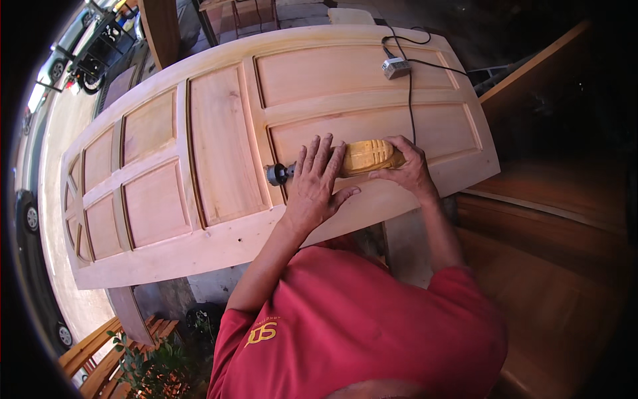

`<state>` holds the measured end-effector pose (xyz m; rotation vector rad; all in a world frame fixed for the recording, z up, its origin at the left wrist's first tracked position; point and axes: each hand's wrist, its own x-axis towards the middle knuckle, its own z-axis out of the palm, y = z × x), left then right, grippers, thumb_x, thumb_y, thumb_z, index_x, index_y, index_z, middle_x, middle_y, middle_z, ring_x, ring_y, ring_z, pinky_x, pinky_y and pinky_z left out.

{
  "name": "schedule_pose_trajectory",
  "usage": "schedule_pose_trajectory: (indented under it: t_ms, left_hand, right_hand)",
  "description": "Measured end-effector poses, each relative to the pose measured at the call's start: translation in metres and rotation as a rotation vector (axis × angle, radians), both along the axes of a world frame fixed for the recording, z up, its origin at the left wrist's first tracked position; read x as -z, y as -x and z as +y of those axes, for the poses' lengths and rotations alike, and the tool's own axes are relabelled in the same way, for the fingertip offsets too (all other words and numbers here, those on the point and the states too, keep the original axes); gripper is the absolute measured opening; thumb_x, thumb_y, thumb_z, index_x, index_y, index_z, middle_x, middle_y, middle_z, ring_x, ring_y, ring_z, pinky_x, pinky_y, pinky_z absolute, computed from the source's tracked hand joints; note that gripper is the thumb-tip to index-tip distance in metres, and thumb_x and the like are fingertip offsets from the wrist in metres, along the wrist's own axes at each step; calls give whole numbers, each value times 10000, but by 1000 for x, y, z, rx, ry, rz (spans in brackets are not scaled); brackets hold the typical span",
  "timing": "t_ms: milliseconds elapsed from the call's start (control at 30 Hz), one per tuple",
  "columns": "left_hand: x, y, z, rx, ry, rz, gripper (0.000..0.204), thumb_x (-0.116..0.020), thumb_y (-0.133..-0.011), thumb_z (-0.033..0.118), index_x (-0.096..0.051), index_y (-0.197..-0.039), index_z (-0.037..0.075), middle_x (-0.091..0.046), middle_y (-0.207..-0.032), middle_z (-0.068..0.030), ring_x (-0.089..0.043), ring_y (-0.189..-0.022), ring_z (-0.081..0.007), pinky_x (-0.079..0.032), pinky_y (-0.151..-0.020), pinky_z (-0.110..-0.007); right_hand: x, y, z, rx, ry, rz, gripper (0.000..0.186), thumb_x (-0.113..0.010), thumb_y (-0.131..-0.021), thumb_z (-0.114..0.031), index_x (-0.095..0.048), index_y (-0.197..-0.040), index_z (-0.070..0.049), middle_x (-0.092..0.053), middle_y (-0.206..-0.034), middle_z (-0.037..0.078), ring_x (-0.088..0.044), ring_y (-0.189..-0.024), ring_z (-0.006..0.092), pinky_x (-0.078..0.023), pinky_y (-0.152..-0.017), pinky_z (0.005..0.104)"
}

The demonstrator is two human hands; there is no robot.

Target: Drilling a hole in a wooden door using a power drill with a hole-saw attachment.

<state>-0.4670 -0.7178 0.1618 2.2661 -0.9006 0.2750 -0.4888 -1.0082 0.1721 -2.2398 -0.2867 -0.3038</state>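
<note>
A yellow and black power drill (pixel 367 157) lies lengthwise over a pale wooden panelled door (pixel 229 234). Its front end carries a black hole saw (pixel 276 174), pointing left; whether that touches the wood I cannot tell. My right hand (pixel 411 167) is closed round the rear of the drill, fingers and thumb on either side. Across the drill's dark front part rests my left hand (pixel 317 179), its fingers stretched out and spread, the thumb pointing right. The palm hides much of the drill's front. A small dark hole (pixel 240 240) shows in the door's near rail.
A grey socket box (pixel 396 68) sits on the door's far right part, with a black cord (pixel 411 110) running toward the drill. Dark wooden boards (pixel 531 219) stand on the right. At lower left are a slatted wooden bench (pixel 100 352) and a plant (pixel 156 369). Cars line the left.
</note>
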Motion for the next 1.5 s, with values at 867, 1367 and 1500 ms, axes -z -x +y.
schedule_pose_trajectory:
  t_ms: [867, 1367, 1500]
  left_hand:
    - [19, 15, -24, 261, 1853, 1711, 578, -743, -1126, 452, -535, -1579, 158, -636, -1516, -27, -659, -1337, -156, -538, -1215, -387]
    - [-4, 86, 45, 134, 2062, 1508, 594, -765, -1109, 445, -561, -1559, 116, -643, -1542, -85, -620, -1476, -245, -500, -1296, -456]
    - [0, 101, 47, 115, 2109, 1472, 606, -771, -1095, 495, -588, -1524, 107, -665, -1509, -84, -661, -1418, -237, -532, -1256, -413]
  right_hand:
    - [-43, -45, -44, -222, -186, 571, 927, -1055, -782, -374, -590, -1499, -17, -687, -1390, 104, -688, -1274, 214, -548, -1133, 383]
    - [-103, -47, 93, -610, 196, 641, 941, -1040, -711, -107, -625, -1550, -19, -760, -1383, 119, -731, -1283, 209, -567, -1116, 367]
    - [-118, -48, 116, -595, 265, 683, 844, -1019, -731, -85, -647, -1486, -18, -775, -1331, 93, -738, -1243, 180, -576, -1095, 354]
